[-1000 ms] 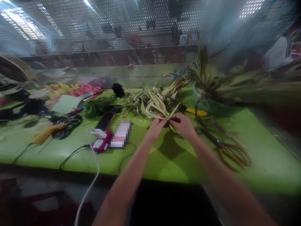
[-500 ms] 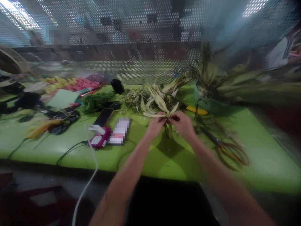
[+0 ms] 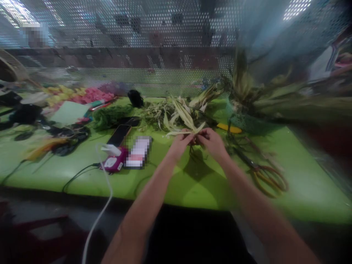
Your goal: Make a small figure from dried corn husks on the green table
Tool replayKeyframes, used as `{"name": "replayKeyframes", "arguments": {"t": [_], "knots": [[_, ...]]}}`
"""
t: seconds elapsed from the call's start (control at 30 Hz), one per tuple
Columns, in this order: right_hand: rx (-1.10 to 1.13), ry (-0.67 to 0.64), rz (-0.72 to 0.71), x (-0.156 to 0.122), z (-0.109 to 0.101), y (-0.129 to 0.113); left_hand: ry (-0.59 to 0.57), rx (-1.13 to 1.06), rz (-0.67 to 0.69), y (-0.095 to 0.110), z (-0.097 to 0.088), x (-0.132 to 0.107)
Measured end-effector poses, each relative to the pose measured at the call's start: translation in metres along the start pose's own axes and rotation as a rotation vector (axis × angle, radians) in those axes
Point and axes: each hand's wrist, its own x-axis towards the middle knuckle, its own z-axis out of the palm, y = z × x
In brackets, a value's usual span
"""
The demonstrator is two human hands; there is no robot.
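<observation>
Close together above the green table point(image 3: 176, 183), both hands pinch the base of a bundle of long pale green leaves point(image 3: 184, 114). My left hand point(image 3: 180, 144) has its thumb and fingers pressed together at the left of the base. From the other side my right hand point(image 3: 211, 141) closes its fingertips on the same spot. The leaves fan out upward and to the left, and dark thin ends hang below the fingers. Fingertips hide the exact point of grip. Behind the bundle lies a heap of dry leaves and stems point(image 3: 156, 112).
Orange-handled scissors point(image 3: 268, 179) lie at the right, near a yellow-handled tool point(image 3: 229, 128) and a green basket point(image 3: 239, 119) of leaves. At the left are two phones point(image 3: 119, 135), a purple power adapter point(image 3: 114, 163) with cables, green string point(image 3: 107, 119) and pink flowers point(image 3: 95, 96).
Both hands still pinch the bundle. Its leaves have turned slightly, and the pale leaf part that hung below my fingers no longer shows. The whole view has shifted a little.
</observation>
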Motion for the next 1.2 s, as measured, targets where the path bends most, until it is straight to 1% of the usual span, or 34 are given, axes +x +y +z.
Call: {"name": "replayKeyframes", "arguments": {"t": [0.07,0.13,0.3,0.4,0.5,0.6,0.67,0.73,0.77,0.83,0.93,1.0,1.07,1.2], "knots": [[0.113,-0.065,0.049,0.001,0.002,0.001,0.022,0.004,0.014,0.000,0.001,0.001],[0.134,-0.081,0.053,0.000,0.003,0.000,0.028,-0.002,0.003,-0.001,0.002,0.002],[0.012,0.065,-0.055,-0.003,0.002,-0.001,0.028,0.054,-0.006,-0.005,0.003,0.004],[-0.020,0.083,-0.068,-0.002,0.000,-0.005,0.040,0.118,0.029,-0.006,0.005,0.004],[-0.016,0.076,-0.051,-0.001,-0.003,-0.010,0.024,0.097,0.031,-0.005,0.007,0.002],[-0.012,0.081,-0.046,0.000,-0.005,-0.012,-0.030,-0.009,-0.042,-0.002,0.006,0.000],[-0.002,0.077,-0.034,0.000,-0.006,-0.010,-0.106,-0.121,-0.134,-0.001,0.005,-0.002],[0.016,0.051,-0.025,0.000,-0.007,-0.009,-0.174,-0.224,-0.216,-0.001,0.004,-0.003],[0.023,0.033,-0.022,0.001,-0.008,-0.008,-0.186,-0.248,-0.234,-0.001,0.003,-0.003],[0.021,-0.001,-0.021,0.002,-0.010,-0.008,-0.165,-0.209,-0.210,-0.001,0.003,-0.003],[-0.010,-0.058,-0.023,0.002,-0.012,-0.010,-0.095,-0.047,-0.092,0.000,0.003,-0.003],[-0.015,-0.078,-0.028,0.002,-0.012,-0.011,-0.065,0.008,-0.045,0.002,0.003,-0.003],[-0.031,-0.059,-0.050,0.000,-0.011,-0.011,-0.053,0.015,-0.037,0.004,0.004,-0.003],[-0.125,0.027,-0.072,-0.002,-0.008,-0.007,-0.045,0.084,-0.020,0.002,0.005,-0.002]]}}
